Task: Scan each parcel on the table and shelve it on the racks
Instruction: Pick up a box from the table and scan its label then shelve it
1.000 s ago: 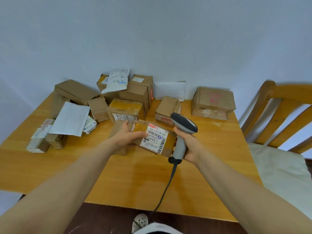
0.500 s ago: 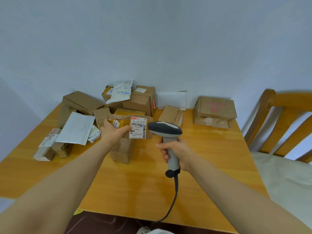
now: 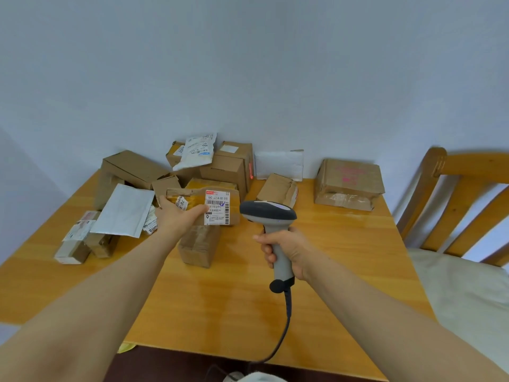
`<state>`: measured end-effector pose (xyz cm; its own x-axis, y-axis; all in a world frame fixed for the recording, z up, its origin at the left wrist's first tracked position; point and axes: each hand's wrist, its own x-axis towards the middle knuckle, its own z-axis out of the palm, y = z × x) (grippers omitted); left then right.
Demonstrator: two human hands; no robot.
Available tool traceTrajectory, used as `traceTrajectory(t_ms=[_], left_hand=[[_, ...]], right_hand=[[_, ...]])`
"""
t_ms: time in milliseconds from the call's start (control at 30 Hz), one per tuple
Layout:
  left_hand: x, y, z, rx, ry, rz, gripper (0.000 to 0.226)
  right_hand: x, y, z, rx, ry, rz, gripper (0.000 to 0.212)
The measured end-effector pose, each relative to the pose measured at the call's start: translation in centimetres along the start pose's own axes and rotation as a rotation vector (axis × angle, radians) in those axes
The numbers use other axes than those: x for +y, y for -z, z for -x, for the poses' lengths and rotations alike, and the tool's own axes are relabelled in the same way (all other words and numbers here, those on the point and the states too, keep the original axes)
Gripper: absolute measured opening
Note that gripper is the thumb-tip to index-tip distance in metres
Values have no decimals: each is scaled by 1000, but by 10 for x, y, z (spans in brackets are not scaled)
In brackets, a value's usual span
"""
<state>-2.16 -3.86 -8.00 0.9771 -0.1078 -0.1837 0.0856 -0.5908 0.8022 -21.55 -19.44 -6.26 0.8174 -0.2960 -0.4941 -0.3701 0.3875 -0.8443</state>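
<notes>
The left grip (image 3: 179, 219) clasps the parcel (image 3: 197, 198) upright, label (image 3: 217, 208) outward, so the scanner (image 3: 268, 213) at its three o'clock, clenched in the right grip (image 3: 287, 250), can likely read it

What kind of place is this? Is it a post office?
Probably an ordinary room used for sorting deliveries: cardboard parcels piled on a wooden table, a corded barcode scanner in the right hand, a cushioned wooden chair beside it.

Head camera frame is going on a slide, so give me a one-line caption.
Left hand holds a labelled parcel facing the barcode scanner gripped in the right hand.
</notes>
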Motion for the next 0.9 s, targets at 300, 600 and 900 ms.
traceTrajectory(t_ms=[300,600,900], left_hand=[[-16,10,-6,-172,98,194,119],[-62,28,76,-262,296,444,113],[-171,88,182,-53,481,549,91]], right_hand=[[4,-2,-3,48,12,-73,14],[34,-19,-33,65,-141,-211,39],[110,-90,1,-166,-259,-24,44]])
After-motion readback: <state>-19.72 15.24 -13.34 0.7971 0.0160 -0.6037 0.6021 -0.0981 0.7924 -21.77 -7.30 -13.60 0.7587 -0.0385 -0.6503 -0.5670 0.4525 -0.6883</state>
